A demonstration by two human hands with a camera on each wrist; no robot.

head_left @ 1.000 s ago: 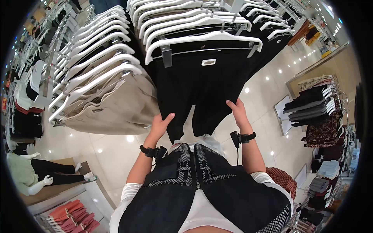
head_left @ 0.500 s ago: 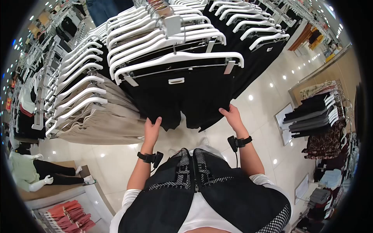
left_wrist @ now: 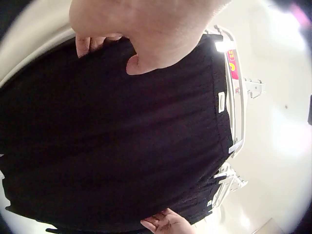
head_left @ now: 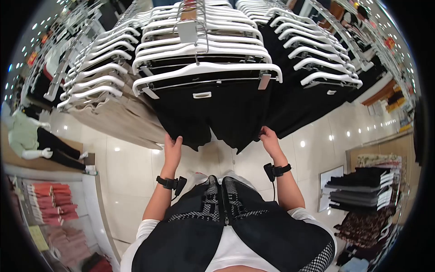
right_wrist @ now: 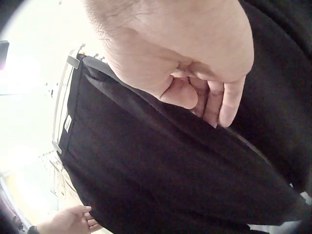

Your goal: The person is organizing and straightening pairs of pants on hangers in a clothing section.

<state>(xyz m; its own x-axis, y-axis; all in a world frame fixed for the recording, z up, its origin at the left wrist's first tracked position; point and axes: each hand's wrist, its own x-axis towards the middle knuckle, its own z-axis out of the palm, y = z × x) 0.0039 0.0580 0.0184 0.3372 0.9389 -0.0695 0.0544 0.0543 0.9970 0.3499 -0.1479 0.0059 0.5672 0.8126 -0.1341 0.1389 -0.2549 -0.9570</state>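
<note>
Black trousers [head_left: 233,106] with a small pale waistband label hang clipped from a white hanger [head_left: 208,69] in front of me. My left hand [head_left: 172,154] holds their left side edge, its thumb lying on the front of the cloth in the left wrist view. On the opposite side edge, my right hand [head_left: 271,141] pinches the cloth with curled fingers, seen close in the right wrist view. Between the hands the dark fabric [left_wrist: 117,126] spreads wide. Part of the left fingers is hidden by the palm.
Beige trousers [head_left: 115,117] hang on the left, and more black trousers [head_left: 299,104] hang on the right. A mannequin [head_left: 27,136] stands on a platform at far left. Folded pink garments [head_left: 52,204] lie lower left; dark garments [head_left: 358,186] hang lower right above the tiled floor [head_left: 131,181].
The head view has swung to the right, and the hanger now faces me more squarely. Both hands stay by the trousers' sides; the right fingers have curled in at the edge.
</note>
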